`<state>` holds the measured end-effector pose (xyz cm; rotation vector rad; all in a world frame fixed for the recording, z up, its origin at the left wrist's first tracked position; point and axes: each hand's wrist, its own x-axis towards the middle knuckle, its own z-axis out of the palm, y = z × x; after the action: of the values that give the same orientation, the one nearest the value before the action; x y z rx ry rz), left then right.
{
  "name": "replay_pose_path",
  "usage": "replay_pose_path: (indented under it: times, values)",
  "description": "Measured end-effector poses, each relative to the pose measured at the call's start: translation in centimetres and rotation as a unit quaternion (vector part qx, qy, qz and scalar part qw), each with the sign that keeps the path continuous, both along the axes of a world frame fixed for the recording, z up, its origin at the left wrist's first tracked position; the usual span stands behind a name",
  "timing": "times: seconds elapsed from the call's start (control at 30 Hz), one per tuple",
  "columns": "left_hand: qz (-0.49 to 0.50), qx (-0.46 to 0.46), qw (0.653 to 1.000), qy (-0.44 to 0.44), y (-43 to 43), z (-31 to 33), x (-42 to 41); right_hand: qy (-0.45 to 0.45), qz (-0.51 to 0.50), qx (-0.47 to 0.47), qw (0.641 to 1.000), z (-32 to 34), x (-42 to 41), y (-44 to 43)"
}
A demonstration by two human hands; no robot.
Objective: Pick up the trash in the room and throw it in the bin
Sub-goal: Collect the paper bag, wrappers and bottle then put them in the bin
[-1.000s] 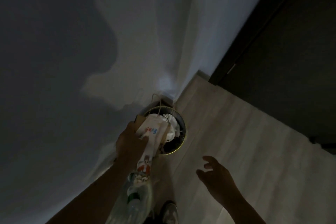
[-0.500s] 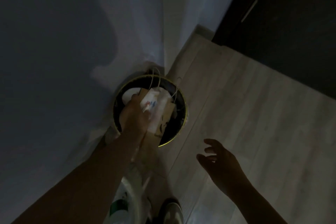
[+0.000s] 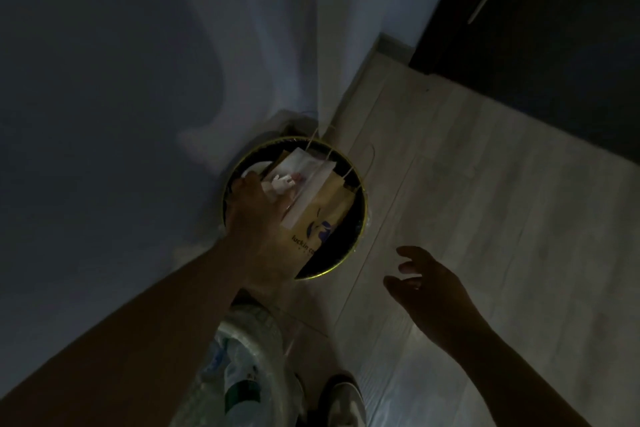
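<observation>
left hand: sits on paper bags mid-frame, probably cramming them into bin, fingers hidden, can't tell grip | right hand: hovers lower right, fingers spread, kept free

A round dark bin (yellow-rimmed) is set on the floor in the wall corner. A brown paper bag is lodged in it, tilted, overlaid by a white paper bag.

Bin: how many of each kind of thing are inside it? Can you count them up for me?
Paper bags: 2 (brown paper bag, white paper bag)
Crumpled white scrap: 1
Pale piece by the left rim, too dark to name: 1
Total: 4 things in the bin
</observation>
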<state>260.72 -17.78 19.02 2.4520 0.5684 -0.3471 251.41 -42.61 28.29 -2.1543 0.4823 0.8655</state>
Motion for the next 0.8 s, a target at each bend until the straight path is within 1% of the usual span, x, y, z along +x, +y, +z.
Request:
replay_pose_path:
  times: [0.07, 0.1, 0.13, 0.17, 0.27, 0.37, 0.43, 0.53, 0.63, 0.7, 0.8]
  values:
    - [-0.014, -0.009, 1.0, 0.0, 0.7, 1.3, -0.1, -0.004, 0.002, 0.001, 1.0, 1.5, 0.3, 0.5]
    - [-0.029, -0.046, 0.999, -0.004, 0.7, 2.6, -0.2, -0.007, 0.005, 0.0, 1.0, 2.3, 0.5, 0.7]
    - [-0.054, -0.058, 0.997, -0.01, 0.8, 3.7, -0.3, -0.008, 0.009, 0.0, 1.0, 3.2, 0.6, 0.9]
    - [-0.077, -0.054, 0.995, -0.022, 0.9, 4.6, -0.4, -0.009, 0.011, -0.001, 1.0, 4.1, 0.8, 1.1]
    - [-0.151, 0.013, 0.988, -0.027, 1.1, 9.1, -1.7, -0.017, 0.027, -0.009, 0.999, 7.4, 1.0, 1.6]
    - [-0.24, 0.024, 0.969, -0.049, 1.8, 14.0, -3.2, -0.029, 0.06, -0.029, 0.997, 12.6, 1.1, 2.2]
    - [-0.284, 0.039, 0.958, -0.024, 1.7, 19.9, -3.7, -0.037, 0.078, -0.042, 0.995, 17.1, 1.2, 2.5]
    - [-0.322, 0.043, 0.945, 0.034, 1.7, 29.2, -4.0, -0.066, 0.117, -0.056, 0.989, 25.1, 1.6, 3.0]
    - [-0.344, 0.062, 0.937, 0.005, 2.4, 39.6, -4.5, -0.103, 0.157, -0.064, 0.98, 34.2, 2.0, 3.7]
    - [-0.36, 0.058, 0.931, -0.017, 2.6, 46.1, -4.9, -0.142, 0.198, -0.076, 0.967, 39.9, 2.5, 4.0]
    - [-0.343, 0.068, 0.935, -0.063, 2.9, 56.2, -6.1, -0.211, 0.25, -0.085, 0.941, 48.3, 3.1, 4.1]
